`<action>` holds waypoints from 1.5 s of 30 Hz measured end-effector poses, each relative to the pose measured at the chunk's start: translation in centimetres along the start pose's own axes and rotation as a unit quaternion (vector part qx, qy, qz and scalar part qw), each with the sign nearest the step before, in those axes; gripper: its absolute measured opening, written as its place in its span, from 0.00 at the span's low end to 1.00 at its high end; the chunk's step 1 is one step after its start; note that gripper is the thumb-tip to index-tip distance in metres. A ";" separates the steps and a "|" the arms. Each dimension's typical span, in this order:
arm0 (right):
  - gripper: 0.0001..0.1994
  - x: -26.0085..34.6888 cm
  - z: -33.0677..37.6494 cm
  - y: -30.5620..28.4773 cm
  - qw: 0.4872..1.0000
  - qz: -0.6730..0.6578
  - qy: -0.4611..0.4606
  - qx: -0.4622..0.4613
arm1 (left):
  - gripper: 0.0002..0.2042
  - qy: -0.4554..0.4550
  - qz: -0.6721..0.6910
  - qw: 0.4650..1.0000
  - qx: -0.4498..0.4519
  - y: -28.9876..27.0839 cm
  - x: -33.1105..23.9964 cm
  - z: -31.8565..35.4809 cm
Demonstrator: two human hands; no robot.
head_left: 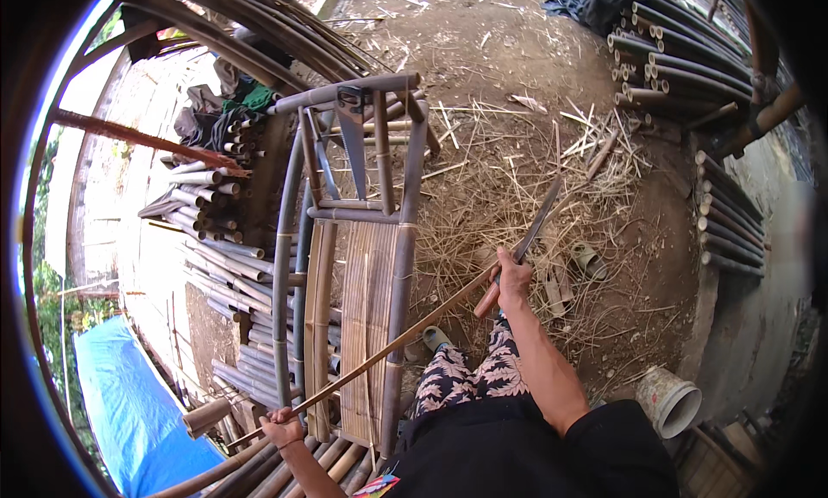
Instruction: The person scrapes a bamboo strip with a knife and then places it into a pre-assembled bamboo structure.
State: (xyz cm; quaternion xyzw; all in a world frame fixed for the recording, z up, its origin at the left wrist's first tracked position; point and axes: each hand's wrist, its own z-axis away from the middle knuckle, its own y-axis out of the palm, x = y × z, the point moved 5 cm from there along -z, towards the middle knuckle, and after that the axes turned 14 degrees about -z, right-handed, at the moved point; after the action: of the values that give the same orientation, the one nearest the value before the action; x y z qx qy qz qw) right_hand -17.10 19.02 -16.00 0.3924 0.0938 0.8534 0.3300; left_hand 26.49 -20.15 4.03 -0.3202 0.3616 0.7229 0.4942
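Observation:
My left hand [283, 429] is closed around one end of a long bamboo strip [388, 350] at the lower left. The strip slants up across a bamboo bench [405, 282] toward my right hand [515, 282]. That hand grips the wooden handle [488, 301] of a machete, whose long dark blade [542, 218] points up and to the right. Beside the blade, the strip meets my right thumb; whether the fingers also pinch it is hard to see. A handsaw [352, 140] hangs blade-down from the bench's top rail.
Bamboo shavings [500, 196] litter the dirt floor ahead. Stacked bamboo poles [681, 62] stand at the upper right, with more poles [198, 196] to the left. A loose sandal [589, 262] lies near my right arm. At the lower right is a white bucket [668, 401]; a blue tarp [138, 403] lies far left.

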 end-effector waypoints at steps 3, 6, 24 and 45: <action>0.10 1.2 2.4 1.2 0.983 0.062 -0.169 -0.031 | 0.18 -0.074 0.068 0.994 -0.041 -6.6 1.8 -2.7; 0.11 0.8 5.8 4.0 0.996 -0.003 -0.086 -0.009 | 0.18 -0.122 0.112 0.984 -0.068 -11.9 4.7 -4.8; 0.13 -4.1 27.2 23.4 0.887 0.225 -0.242 0.321 | 0.24 -0.030 -0.404 0.576 0.710 10.9 3.9 5.2; 0.30 -5.3 34.6 22.5 0.483 0.572 -0.501 0.434 | 0.17 0.221 -0.494 0.685 0.487 12.3 -0.3 5.4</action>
State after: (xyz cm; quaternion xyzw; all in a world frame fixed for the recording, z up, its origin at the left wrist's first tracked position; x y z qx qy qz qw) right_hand -0.29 -4.98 13.56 0.8141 0.0257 0.3638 -0.4519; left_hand 14.39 -18.81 9.69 -0.3171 0.5511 0.0041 0.7718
